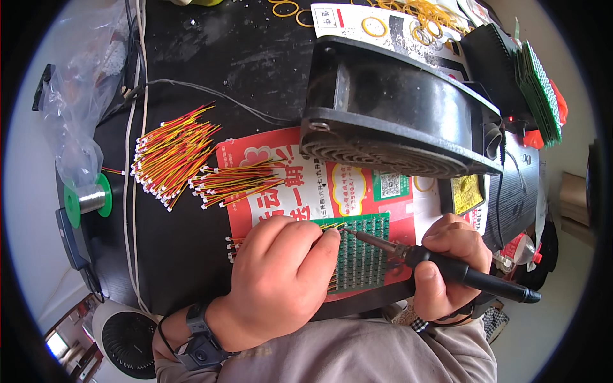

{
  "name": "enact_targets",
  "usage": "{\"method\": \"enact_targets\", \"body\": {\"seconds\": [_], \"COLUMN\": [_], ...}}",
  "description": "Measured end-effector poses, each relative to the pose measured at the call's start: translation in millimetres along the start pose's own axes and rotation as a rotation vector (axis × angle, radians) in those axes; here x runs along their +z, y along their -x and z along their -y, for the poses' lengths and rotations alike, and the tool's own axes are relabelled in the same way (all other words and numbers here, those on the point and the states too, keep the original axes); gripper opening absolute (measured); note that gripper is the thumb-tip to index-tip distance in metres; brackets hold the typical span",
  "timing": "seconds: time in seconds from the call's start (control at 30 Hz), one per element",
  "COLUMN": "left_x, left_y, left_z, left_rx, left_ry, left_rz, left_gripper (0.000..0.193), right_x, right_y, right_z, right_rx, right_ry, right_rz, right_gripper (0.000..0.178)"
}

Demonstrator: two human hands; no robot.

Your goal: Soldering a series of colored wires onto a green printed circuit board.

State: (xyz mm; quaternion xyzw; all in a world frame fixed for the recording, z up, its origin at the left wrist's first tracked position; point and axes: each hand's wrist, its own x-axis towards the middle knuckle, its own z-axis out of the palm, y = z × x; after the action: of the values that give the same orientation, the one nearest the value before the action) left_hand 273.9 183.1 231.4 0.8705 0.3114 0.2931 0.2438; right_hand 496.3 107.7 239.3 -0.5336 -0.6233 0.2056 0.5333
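My right hand (450, 265) grips the black handle of a soldering iron (447, 267), its tip pointing left onto a green circuit board panel (367, 255). Closed over the panel's left side, my left hand (278, 271) pinches a thin connector wire (332, 225) close to the iron's tip. White connector ends (232, 244) stick out left of that hand, and their wires run beneath it. Beyond my left hand lies a small bunch of red and yellow connector wires (246, 179). A larger pile of the same wires (175, 153) sits farther left.
A large black fan (396, 105) stands just beyond the panel. Right of it sits a tray of yellow material (467, 193). A solder spool (89, 202) and plastic bag (76, 115) are at left. Stacked green boards (538, 96) stand far right. Rubber bands (421, 29) lie at the back.
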Motion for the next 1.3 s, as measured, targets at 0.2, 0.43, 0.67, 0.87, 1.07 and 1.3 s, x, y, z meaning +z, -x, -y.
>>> {"method": "enact_targets", "body": {"seconds": [0.2,0.43,0.67,0.87,1.07,1.3], "left_x": [-1.0,-1.3,-19.8,-73.5,-70.1,-69.0], "left_y": [0.5,1.0,-3.1,-7.5,-7.3,-8.6], "left_z": [-0.8,-3.6,-6.3,19.2,20.5,25.9], "left_rx": [0.002,0.000,-0.031,-0.293,-0.366,-0.369], "left_ry": [-0.001,-0.020,-0.042,-0.292,-0.422,-0.406], "left_rz": [0.002,0.010,0.003,-0.009,0.097,0.111], "left_gripper": [0.023,0.022,0.019,0.010,0.008,0.008], "right_x": [-3.4,-6.8,-12.9,-16.4,-14.1,-4.5], "right_y": [12.0,13.2,17.4,24.1,32.7,27.2], "right_z": [-3.8,1.4,1.2,14.6,5.6,6.6], "right_rx": [-0.033,-0.007,-0.041,-0.069,-0.045,0.017], "right_ry": [-0.098,-0.094,-0.088,-0.032,-0.009,-0.033], "right_rz": [-0.112,-0.095,-0.116,-0.258,-0.260,-0.314], "right_gripper": [0.030,0.028,0.027,0.035,0.037,0.035]}}
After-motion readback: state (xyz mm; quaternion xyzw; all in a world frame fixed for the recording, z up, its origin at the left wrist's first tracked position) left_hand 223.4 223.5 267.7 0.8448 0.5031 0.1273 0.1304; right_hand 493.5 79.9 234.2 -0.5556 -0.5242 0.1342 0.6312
